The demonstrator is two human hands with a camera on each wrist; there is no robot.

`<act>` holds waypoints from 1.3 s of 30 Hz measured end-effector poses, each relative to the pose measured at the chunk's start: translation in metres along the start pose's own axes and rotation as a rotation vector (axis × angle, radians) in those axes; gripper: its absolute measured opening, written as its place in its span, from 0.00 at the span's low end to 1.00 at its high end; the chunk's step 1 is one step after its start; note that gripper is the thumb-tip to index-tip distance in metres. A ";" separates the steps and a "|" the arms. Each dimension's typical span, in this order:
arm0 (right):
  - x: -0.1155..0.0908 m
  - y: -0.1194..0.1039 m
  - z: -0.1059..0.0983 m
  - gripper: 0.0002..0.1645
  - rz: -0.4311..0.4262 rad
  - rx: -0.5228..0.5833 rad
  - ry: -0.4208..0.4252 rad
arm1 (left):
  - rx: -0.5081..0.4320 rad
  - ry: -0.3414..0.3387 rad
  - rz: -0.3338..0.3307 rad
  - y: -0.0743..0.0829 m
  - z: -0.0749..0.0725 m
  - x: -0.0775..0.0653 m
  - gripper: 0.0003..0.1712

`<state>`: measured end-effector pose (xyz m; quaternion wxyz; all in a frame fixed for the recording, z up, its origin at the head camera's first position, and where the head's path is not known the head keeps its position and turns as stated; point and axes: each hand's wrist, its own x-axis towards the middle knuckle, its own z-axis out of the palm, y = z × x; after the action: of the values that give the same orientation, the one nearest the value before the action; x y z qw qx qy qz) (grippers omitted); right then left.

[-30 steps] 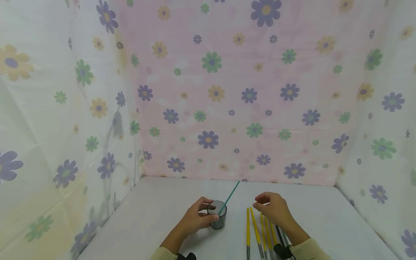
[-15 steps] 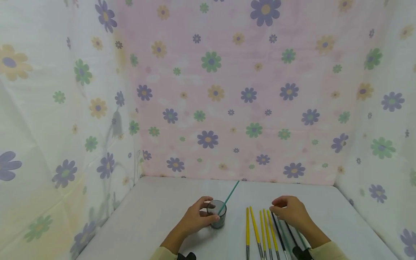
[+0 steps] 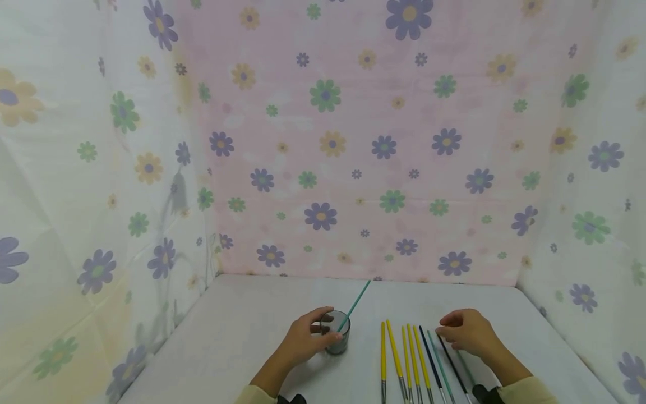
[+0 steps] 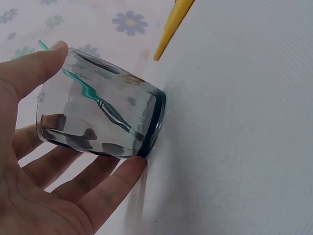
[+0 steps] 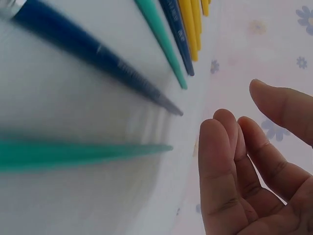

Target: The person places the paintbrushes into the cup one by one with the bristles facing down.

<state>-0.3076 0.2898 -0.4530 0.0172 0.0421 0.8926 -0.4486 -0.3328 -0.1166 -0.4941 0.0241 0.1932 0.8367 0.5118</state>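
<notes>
My left hand (image 3: 305,340) holds a clear grey drinking glass (image 3: 339,343) on the table, thumb on one side and fingers around the other. A green-handled paintbrush (image 3: 359,300) leans inside it, and its bristles reach the bottom in the left wrist view. My right hand (image 3: 470,334) hovers at the handle ends of the rightmost brushes, fingers bent and thumb apart, holding nothing. Nearest to it are a dark blue paintbrush (image 5: 105,58) and a green paintbrush (image 5: 83,154), both lying on the table.
Left of these lie several yellow paintbrushes (image 3: 383,352), another dark blue brush (image 3: 430,357) and another green brush (image 3: 441,362), roughly side by side, handles pointing away. Flower-patterned cloth (image 3: 353,168) walls the white table (image 3: 252,297) at the back and sides.
My right hand has moved to the right across the row of brushes, uncovering the dark blue and green ones. My left hand stays on the glass.
</notes>
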 end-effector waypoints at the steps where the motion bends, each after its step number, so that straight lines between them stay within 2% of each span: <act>1: 0.001 0.002 -0.002 0.22 0.010 0.000 -0.001 | 0.000 -0.002 0.004 0.000 -0.001 0.000 0.36; 10: 0.007 0.017 -0.011 0.21 0.097 -0.038 -0.012 | -0.040 0.002 -0.019 0.002 -0.005 0.000 0.36; 20: 0.006 0.026 -0.017 0.22 0.157 -0.146 -0.040 | -0.077 0.011 -0.030 0.003 -0.006 -0.002 0.35; 32: 0.005 0.035 -0.018 0.20 0.164 -0.216 -0.079 | -0.106 0.012 -0.047 0.005 0.000 -0.003 0.34; 39: 0.005 0.032 -0.016 0.19 0.179 -0.240 -0.097 | -0.110 0.014 -0.044 0.001 0.001 -0.001 0.36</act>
<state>-0.3094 0.3224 -0.4694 0.1050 0.0975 0.9306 -0.3369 -0.3309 -0.1154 -0.4937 0.0403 0.1694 0.8116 0.5577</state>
